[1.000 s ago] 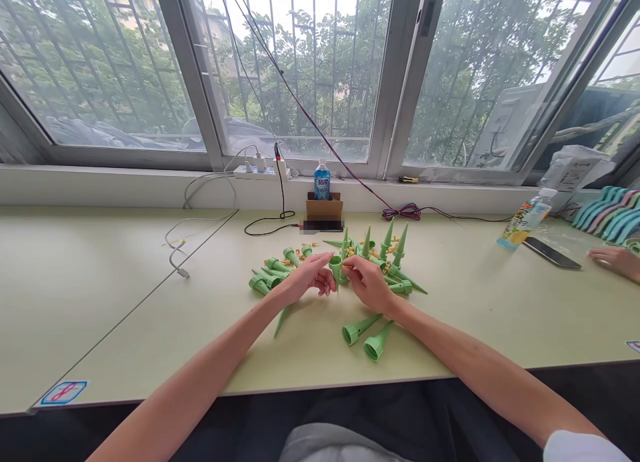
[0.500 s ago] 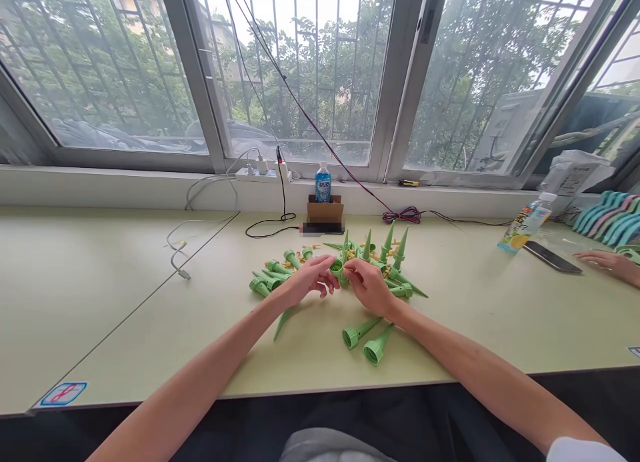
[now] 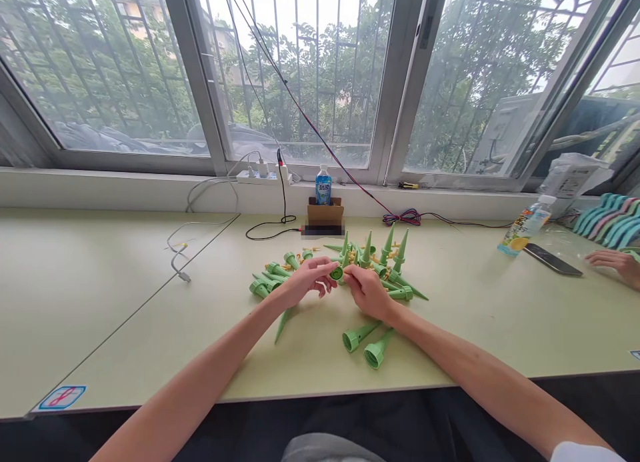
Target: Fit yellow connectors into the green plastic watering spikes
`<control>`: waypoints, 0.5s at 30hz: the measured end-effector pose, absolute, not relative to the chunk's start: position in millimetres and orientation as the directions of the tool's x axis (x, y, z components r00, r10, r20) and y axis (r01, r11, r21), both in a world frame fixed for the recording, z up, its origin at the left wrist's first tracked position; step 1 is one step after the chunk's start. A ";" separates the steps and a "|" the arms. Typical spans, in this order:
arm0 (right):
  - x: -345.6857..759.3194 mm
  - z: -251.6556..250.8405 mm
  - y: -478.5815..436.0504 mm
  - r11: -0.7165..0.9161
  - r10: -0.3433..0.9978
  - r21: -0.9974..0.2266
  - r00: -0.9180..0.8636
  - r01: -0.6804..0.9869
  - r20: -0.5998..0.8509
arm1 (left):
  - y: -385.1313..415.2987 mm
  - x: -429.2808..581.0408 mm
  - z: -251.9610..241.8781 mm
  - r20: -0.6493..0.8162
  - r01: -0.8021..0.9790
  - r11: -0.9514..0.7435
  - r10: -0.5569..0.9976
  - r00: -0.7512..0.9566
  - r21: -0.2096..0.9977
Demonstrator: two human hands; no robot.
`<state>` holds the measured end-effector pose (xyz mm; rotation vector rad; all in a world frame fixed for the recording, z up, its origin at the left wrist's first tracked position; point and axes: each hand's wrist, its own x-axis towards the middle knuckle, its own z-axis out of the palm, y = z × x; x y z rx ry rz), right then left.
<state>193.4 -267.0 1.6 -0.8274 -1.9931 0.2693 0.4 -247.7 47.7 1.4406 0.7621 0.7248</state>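
My left hand (image 3: 307, 281) and my right hand (image 3: 367, 290) meet over the middle of the table, both pinching one green cone-shaped spike (image 3: 337, 273), its round open end turned toward me. A heap of like green spikes (image 3: 385, 262) lies just behind the hands, some standing point up, with small yellow pieces (image 3: 357, 254) scattered among them. More green spikes (image 3: 267, 281) lie to the left of my left hand. Two spikes (image 3: 367, 341) lie near my right forearm, and one thin spike (image 3: 281, 323) lies under my left wrist.
A cardboard box (image 3: 325, 215) with a blue bottle (image 3: 323, 185) stands at the back. Cables (image 3: 180, 255) trail on the left; a power strip (image 3: 260, 176) sits on the sill. At right are a drink bottle (image 3: 527, 223), a phone (image 3: 552, 258) and another person's hand (image 3: 614, 264).
The spike between my hands has tipped from upright to its open end facing me. My hands stay together in nearly the same place.
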 end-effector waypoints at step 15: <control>192.5 1.2 -267.9 0.723 0.682 -0.523 -0.353 0.451 0.640 | -249.8 -0.7 52.6 0.077 0.027 -0.116 0.793 0.605 0.993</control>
